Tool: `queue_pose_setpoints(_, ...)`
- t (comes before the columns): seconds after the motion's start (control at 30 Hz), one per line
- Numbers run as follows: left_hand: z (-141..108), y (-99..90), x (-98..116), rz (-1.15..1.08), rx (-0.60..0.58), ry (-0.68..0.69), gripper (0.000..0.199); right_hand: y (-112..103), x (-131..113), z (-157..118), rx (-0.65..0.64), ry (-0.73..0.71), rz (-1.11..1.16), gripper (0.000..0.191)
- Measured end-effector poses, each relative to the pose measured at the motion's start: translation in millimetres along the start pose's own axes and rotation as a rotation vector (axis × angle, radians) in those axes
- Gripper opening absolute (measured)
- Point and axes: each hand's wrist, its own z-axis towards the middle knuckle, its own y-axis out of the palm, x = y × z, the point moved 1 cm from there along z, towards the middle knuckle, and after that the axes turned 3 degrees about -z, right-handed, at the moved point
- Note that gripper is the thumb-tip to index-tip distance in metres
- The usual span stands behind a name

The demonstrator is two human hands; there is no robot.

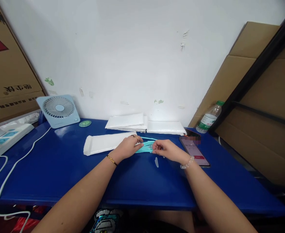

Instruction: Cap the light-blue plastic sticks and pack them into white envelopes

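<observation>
Between my two hands lies a flat bundle of turquoise strips [146, 147], its exact kind not clear from here. My left hand [129, 146] grips its left end, thumb on top and fingers curled. At the right end, my right hand [164, 149] has its fingers pinched together on the bundle; a small clear piece seems to show by the fingertips. A white padded envelope [103, 142] reaches from the left to beside my left hand. Below my right hand, a small translucent sliver [156, 162] rests on the blue table [137, 184].
White padded envelopes [125, 121] are stacked along the wall. A phone [195, 152] lies right of my right hand, near a plastic bottle [209, 118]. On the left are a blue fan [60, 110], a green disc [85, 123] and a power strip [10, 139] with cables.
</observation>
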Motion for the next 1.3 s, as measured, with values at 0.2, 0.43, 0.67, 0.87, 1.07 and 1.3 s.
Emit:
queue_pose_setpoints(0.2, 0.5, 2.3, 9.7, 0.081, -0.123, 0.081, 0.037, -2.5, 4.8, 2.7, 0.106, 0.025, 0.097, 0.020)
queue_pose_setpoints(0.43, -1.2, -5.2, -7.5, -0.120, -0.088, -0.118, 0.042, -22.0, 21.6, -1.2, 0.383, 0.016, 0.313, 0.029)
queue_pose_setpoints(0.67, 0.4, -2.9, -11.6, -0.221, -0.108, -0.132, 0.043, -15.6, 25.2, 2.9, 0.348, 0.067, 0.543, 0.034)
queue_pose_setpoints(0.87, 0.0, -2.9, -7.5, -0.196, -0.121, -0.096, 0.041, -8.6, 24.6, 7.5, 0.359, 0.100, 0.575, 0.034)
queue_pose_setpoints(1.07, -0.8, -3.2, -7.3, -0.199, -0.123, -0.100, 0.041, -9.9, 25.2, 7.1, 0.393, 0.051, 0.568, 0.029)
queue_pose_setpoints(1.3, 0.0, -2.4, -8.2, -0.235, -0.130, -0.087, 0.038, -8.8, 17.0, 5.5, 0.308, -0.001, 0.459, 0.023)
